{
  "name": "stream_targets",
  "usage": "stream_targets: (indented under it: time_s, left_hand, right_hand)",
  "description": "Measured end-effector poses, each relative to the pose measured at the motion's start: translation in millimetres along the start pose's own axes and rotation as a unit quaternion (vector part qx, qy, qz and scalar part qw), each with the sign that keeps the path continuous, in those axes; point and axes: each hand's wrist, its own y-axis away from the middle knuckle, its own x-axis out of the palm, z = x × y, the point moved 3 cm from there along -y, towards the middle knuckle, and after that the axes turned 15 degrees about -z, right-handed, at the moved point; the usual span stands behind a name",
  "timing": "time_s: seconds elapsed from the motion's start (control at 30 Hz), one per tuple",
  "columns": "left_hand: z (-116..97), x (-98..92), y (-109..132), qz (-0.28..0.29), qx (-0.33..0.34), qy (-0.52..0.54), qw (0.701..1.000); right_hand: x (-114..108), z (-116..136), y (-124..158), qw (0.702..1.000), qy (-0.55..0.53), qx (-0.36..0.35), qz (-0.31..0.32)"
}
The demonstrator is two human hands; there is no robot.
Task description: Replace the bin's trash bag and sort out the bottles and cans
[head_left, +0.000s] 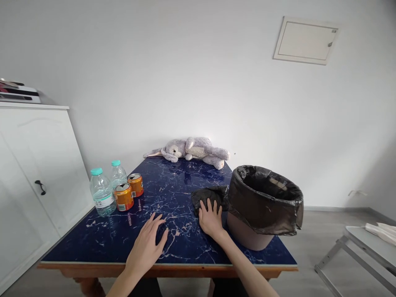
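My left hand (147, 243) is over the front of the blue marbled table (176, 181), fingers apart and nothing in them. My right hand (211, 220) lies with spread fingers on a flat black plastic bag (204, 194). Just right of it stands a trash can (244, 233), lined with a black bag (262, 206) folded over its rim. Left of my left hand are two orange cans (124, 198), both upright. Beside them stand two clear plastic bottles (103, 198) with turquoise caps.
A grey plush rabbit (198, 150) lies on its side at the table's far end, near the wall. The white cabinet (34, 165) is on the left. A grey metal-framed stand (368, 243) holds something white at the lower right.
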Motion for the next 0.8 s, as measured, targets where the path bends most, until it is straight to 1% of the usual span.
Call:
stream_targets:
  time_s: [0.1,0.17,0.23,0.27,0.37,0.43,0.53,0.6,0.67,0.73,0.8]
  left_hand:
    - [-1,-0.5,0,-0.009,0.002,0.002,1.0]
    - [-1,0.1,0,-0.013,0.0,0.002,1.0]
    - [-1,1.1,0,-0.017,0.0,0.004,1.0]
    - [0,1.8,0,-0.018,-0.001,0.005,1.0]
    - [3,4.5,1,-0.013,-0.01,-0.002,1.0]
    - [6,6.4,1,-0.007,-0.015,-0.016,1.0]
    - [7,8.3,1,0.005,-0.008,-0.05,0.999]
    - [6,7.4,1,0.013,-0.002,-0.071,0.997]
    - [7,3.6,3,0.022,-0.001,-0.086,0.996]
    - [10,-3.8,7,0.039,0.0,-0.102,0.994]
    - [16,-14.7,15,0.057,-0.003,-0.118,0.991]
  right_hand:
    - [2,-16,-24,0.998,0.02,0.057,-0.031]
    - [0,-22,-34,0.994,0.027,0.089,-0.052]
    - [-3,-22,-37,0.992,0.026,0.1,-0.073]
    - [-5,-19,-35,0.992,0.022,0.094,-0.082]
    - [-13,-1,-14,0.995,-0.001,0.035,-0.092]
    - [-18,12,8,0.997,-0.025,-0.011,-0.079]
    - [-29,24,46,0.996,-0.06,-0.049,-0.044]
    - [-44,24,71,0.994,-0.084,-0.067,-0.027]
    - [-68,19,93,0.989,-0.11,-0.099,-0.021]
    - [-104,10,112,0.98,-0.135,-0.14,-0.031]
    - [-150,-5,126,0.97,-0.155,-0.173,-0.066]
